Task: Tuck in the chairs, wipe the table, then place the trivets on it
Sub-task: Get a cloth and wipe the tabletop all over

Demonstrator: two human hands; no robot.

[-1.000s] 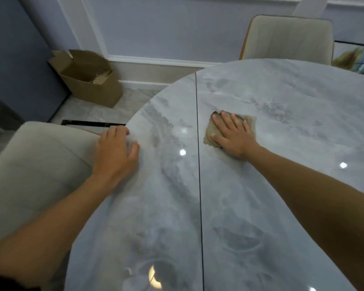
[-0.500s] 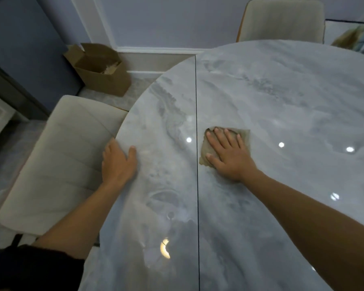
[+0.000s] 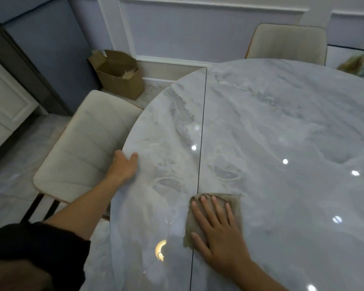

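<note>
Marble-patterned table (image 3: 282, 133) fills the right and centre of the frame, round at its rim, glossy, with small bright light spots on it and a thin dark seam (image 3: 202, 122) running from the upper middle down to the bottom edge. The right hand (image 3: 221, 234) lies at lower centre, palm down, fingers straight and spread, pressing flat on a tan cloth (image 3: 233, 203). The cloth sits on the tabletop just right of the seam, its left edge reaching the seam line, its upper corners showing past the fingertips. The left hand (image 3: 124, 164) is at the table's left rim, left of centre in the frame, with the thumb resting on top of the marble and the fingers going over the edge; whether they curl under the rim cannot be told. Its bare forearm runs down to a dark sleeve (image 3: 36, 244) at lower left. A cream chair (image 3: 88, 143) stands at the left of the frame, beside that hand, its padded part partly under the rim and its dark legs showing below. A second cream chair (image 3: 286, 42) stands at the upper right, its back upright behind the far rim. An open cardboard box (image 3: 122, 78) sits on the pale floor at upper left centre, against the panelled wall (image 3: 187, 32). At the far right edge, beyond the rim, a framed picture (image 3: 357, 64) shows blurred.
</note>
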